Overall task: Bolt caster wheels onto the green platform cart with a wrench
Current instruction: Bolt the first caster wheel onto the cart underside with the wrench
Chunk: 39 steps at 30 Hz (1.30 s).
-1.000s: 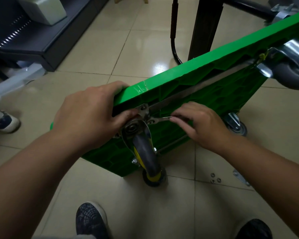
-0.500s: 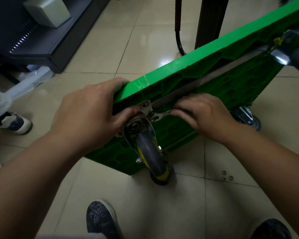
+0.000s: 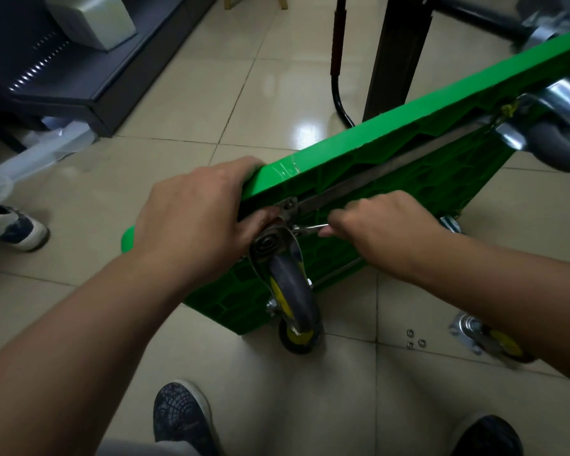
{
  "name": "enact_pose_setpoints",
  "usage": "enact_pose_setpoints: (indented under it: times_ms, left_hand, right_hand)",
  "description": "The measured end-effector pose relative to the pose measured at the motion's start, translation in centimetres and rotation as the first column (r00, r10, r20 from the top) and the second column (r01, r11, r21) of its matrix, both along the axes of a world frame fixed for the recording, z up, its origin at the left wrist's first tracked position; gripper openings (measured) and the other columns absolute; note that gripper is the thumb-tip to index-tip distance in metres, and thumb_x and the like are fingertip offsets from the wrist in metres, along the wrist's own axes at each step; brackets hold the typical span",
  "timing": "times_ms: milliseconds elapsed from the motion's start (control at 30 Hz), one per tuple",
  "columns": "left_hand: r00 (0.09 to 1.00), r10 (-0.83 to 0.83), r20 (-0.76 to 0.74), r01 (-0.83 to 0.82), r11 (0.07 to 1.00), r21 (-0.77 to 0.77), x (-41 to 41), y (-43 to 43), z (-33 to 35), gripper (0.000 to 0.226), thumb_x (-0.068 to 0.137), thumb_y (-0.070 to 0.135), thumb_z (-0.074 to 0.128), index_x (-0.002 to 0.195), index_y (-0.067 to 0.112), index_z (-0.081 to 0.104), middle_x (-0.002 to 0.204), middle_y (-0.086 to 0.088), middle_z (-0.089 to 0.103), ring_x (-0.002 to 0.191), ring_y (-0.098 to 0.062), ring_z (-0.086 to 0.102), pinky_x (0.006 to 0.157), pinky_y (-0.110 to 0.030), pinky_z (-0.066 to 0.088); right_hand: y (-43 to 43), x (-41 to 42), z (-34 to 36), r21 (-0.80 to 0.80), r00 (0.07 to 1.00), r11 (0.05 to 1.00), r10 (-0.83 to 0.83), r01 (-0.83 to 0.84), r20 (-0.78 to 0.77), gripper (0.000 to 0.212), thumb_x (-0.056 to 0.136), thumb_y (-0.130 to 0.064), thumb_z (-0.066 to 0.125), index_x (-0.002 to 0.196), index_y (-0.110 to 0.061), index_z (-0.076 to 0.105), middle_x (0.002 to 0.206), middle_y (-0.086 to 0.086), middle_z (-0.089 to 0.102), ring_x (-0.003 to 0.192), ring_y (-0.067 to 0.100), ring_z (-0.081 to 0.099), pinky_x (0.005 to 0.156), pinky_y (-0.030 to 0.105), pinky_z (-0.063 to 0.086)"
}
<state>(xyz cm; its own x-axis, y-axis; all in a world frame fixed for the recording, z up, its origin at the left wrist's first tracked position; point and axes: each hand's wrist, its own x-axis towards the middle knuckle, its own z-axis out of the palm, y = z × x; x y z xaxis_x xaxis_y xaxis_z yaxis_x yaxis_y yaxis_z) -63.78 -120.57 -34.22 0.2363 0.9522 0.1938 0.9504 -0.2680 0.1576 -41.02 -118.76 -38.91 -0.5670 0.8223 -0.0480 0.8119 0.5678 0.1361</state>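
Observation:
The green platform cart (image 3: pixel 418 139) stands on its edge on the tiled floor, ribbed underside toward me. A caster wheel (image 3: pixel 292 292) with a grey tyre and yellow hub sits at the cart's near corner, its metal plate against the underside. My left hand (image 3: pixel 191 222) grips that corner, fingers over the top edge and thumb by the caster plate. My right hand (image 3: pixel 379 225) holds a slim metal wrench (image 3: pixel 310 228) whose head sits at the caster plate. Another mounted caster (image 3: pixel 560 126) shows at the far right.
A loose caster (image 3: pixel 487 339) and three small washers (image 3: pixel 414 339) lie on the floor at the right. My two shoes (image 3: pixel 178 419) are at the bottom. Another person's shoe (image 3: pixel 14 227) is at the left. A dark shelf unit (image 3: pixel 79 70) and black table legs (image 3: pixel 395 54) stand behind.
My right hand has pulled the wrench handle slightly down and to the right. The view has tilted, bringing the loose caster on the floor into sight. My left hand keeps its grip.

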Motion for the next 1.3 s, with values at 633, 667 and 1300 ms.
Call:
enact_pose_setpoints:
  times_ms: [633, 667, 1300]
  left_hand:
    - [0.999, -0.002, -0.036, 0.003, 1.0, 0.015, 0.2, -0.3, 0.0, 0.051, 0.093, 0.06, 0.056, 0.139, 0.039, 0.047, 0.117, 0.009, 0.068, 0.1, -0.023, 0.065, 0.065, -0.033, 0.031]
    - [0.999, -0.004, -0.034, 0.005, 1.0, 0.014, 0.2, -0.3, 0.0, 0.051, 0.093, 0.06, 0.056, 0.139, 0.039, 0.047, 0.117, 0.009, 0.068, 0.101, -0.024, 0.065, 0.065, -0.033, 0.031]
    - [1.0, -0.002, -0.027, 0.002, 1.0, 0.023, -0.1, 0.0, -0.5, 0.051, 0.089, 0.062, 0.058, 0.134, 0.04, 0.053, 0.106, -0.002, 0.071, 0.094, -0.036, 0.066, 0.071, -0.043, 0.05]
  right_hand:
    - [-2.6, -4.8, 5.9, 0.02, 0.856, 0.995, 0.076, -0.1, 0.511, 0.028, 0.106, -0.011, 0.035, 0.127, -0.016, 0.053, 0.089, 0.003, 0.057, 0.087, 0.028, 0.063, 0.06, 0.034, 0.039]
    - [-2.8, -3.4, 5.9, 0.016, 0.887, 0.997, 0.055, -0.07, 0.459, 0.023, 0.108, -0.016, 0.035, 0.121, -0.019, 0.053, 0.095, 0.002, 0.062, 0.087, 0.026, 0.066, 0.06, 0.034, 0.041]
    - [-4.9, -9.2, -13.9, -0.72, -0.261, 0.685, -0.719, -0.113, -0.644, 0.113, 0.067, -0.096, 0.041, 0.08, 0.016, 0.048, 0.065, 0.008, 0.044, 0.065, 0.02, 0.043, 0.061, 0.034, 0.03]
